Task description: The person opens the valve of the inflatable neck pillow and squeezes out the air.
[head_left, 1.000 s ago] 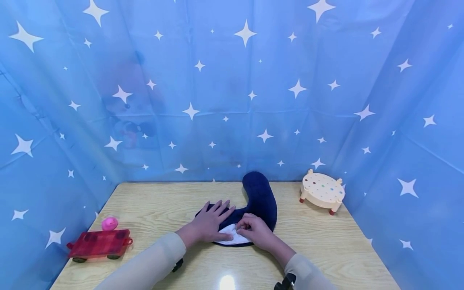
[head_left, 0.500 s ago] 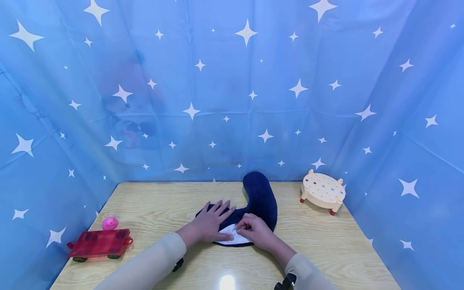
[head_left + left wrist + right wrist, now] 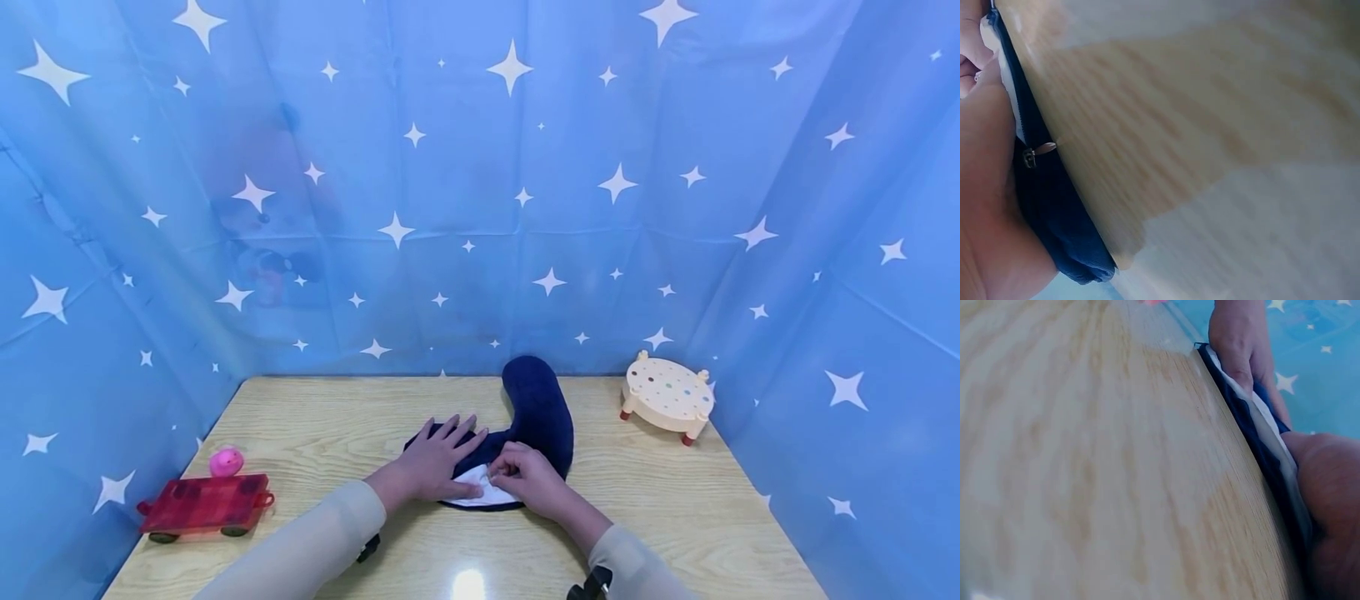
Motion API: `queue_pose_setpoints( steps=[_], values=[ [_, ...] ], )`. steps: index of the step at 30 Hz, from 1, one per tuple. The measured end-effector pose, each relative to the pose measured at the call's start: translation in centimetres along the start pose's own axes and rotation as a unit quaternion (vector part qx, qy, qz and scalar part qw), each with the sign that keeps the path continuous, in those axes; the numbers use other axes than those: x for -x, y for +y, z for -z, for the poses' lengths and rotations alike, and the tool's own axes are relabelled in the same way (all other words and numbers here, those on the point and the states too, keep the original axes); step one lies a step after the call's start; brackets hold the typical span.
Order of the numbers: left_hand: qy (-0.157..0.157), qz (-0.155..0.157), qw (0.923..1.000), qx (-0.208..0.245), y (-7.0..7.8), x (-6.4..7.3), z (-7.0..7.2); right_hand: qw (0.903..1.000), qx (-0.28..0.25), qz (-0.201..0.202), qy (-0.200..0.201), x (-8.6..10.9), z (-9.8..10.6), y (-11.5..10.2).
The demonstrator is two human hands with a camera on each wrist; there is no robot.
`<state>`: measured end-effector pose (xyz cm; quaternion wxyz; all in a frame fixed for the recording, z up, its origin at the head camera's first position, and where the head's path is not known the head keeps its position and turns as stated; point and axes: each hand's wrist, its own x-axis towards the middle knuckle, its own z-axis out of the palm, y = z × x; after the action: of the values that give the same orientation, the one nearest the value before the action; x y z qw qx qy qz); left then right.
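A navy U-shaped neck pillow (image 3: 536,400) lies on the table, its zipped edge parted over a white inner lining (image 3: 472,483). My left hand (image 3: 433,465) rests on the pillow's left part with fingers spread, the thumb over the white lining. Beside it, my right hand (image 3: 531,479) has its fingers curled and pinches at the white lining; its fingertips are partly hidden. In the left wrist view, a metal zipper pull (image 3: 1044,149) hangs from the pillow's navy edge near my left hand.
A red plaid toy cart (image 3: 206,504) stands at the table's left edge, with a small pink toy (image 3: 227,462) just behind it. At the back right is a cream stool-like toy (image 3: 669,390) with colored dots. A blue star-printed curtain (image 3: 450,167) surrounds the wooden table (image 3: 660,517).
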<state>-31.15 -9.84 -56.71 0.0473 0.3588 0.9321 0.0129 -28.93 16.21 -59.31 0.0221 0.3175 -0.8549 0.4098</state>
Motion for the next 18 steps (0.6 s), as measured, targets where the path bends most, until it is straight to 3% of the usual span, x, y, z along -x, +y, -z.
queue_pose_setpoints(
  steps=[7, 18],
  values=[
    [0.006, 0.008, 0.9983, 0.058, -0.25, -0.09, -0.38, 1.0000, -0.005, -0.001, -0.003, -0.01, 0.04, -0.20],
    [0.011, 0.005, 0.9983, 0.057, 0.03, -0.02, -0.12, 0.9999, -0.002, -0.010, -0.003, -0.02, 0.06, -0.33]
  ],
)
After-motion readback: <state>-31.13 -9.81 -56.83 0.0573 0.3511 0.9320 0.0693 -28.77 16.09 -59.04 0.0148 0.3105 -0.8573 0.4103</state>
